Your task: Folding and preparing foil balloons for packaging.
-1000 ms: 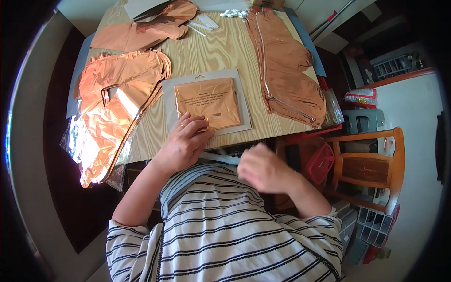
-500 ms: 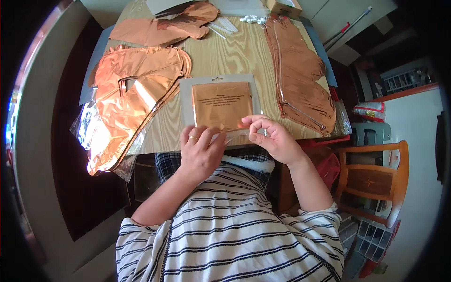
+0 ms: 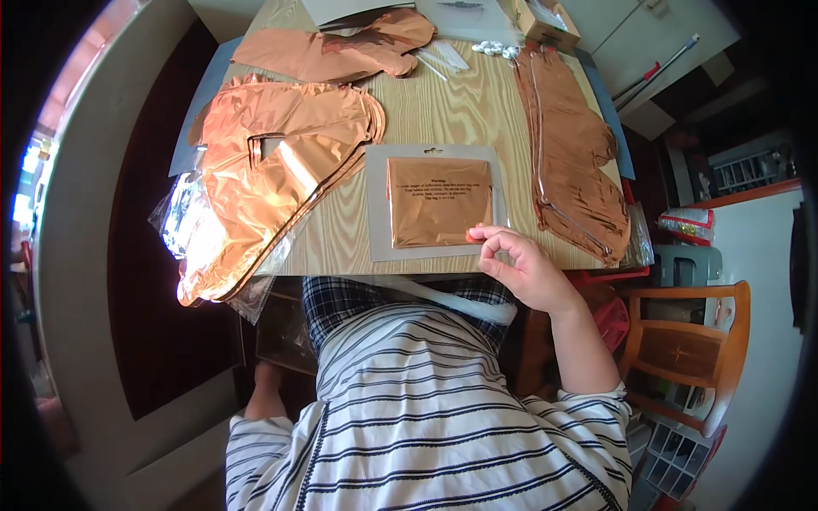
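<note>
A flat grey backing card (image 3: 380, 243) with a hang hole lies near the table's front edge. On it rests a folded copper-coloured foil packet (image 3: 441, 217) with dark print in a clear bag. My right hand (image 3: 524, 266) is at the packet's lower right corner. One fingertip touches the corner, while the index finger and thumb curl together; anything pinched between them is too small to make out. My left forearm (image 3: 267, 396) hangs down beside my body at the lower left. The left hand itself is hidden in the dark below the table.
Large copper foil balloons, flat, lie at left (image 3: 290, 162), far left (image 3: 324, 51) and right (image 3: 575, 145) of the wooden table (image 3: 443, 111). Behind are white sticks (image 3: 447, 56), small white pieces (image 3: 494, 48) and a cardboard box (image 3: 547, 25). A wooden chair (image 3: 686, 341) stands right.
My left hand has left the packet's lower edge and dropped down beside my body. My right hand stays at the packet's corner. The whole view has shifted slightly.
</note>
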Tool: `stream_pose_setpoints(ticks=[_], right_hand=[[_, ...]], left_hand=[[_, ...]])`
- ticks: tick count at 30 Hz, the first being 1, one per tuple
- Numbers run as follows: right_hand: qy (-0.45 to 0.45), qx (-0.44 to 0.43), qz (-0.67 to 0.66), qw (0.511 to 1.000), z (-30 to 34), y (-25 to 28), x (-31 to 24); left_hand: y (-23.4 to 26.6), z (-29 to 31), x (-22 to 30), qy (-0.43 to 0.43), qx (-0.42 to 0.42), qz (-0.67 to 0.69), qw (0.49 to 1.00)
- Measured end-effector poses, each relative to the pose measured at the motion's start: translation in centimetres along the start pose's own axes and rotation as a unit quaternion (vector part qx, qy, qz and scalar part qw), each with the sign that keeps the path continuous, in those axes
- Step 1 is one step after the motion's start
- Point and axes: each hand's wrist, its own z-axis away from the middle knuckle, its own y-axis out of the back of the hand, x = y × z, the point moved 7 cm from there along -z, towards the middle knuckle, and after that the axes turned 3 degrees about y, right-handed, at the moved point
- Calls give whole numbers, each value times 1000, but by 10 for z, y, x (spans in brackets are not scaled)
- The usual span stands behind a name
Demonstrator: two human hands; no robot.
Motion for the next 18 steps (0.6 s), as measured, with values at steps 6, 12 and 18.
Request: stream_pose_setpoints(ticks=[6,12,18], right_hand=[[36,21,41,998,9,1,-5],[100,82,223,966,35,8,-31],[133,76,306,940,41,6,-11]], left_hand=[[16,-10,51,77,306,-83,945],[69,-17,100,113,46,28,992],[11,-31,45,268,-226,204,914]])
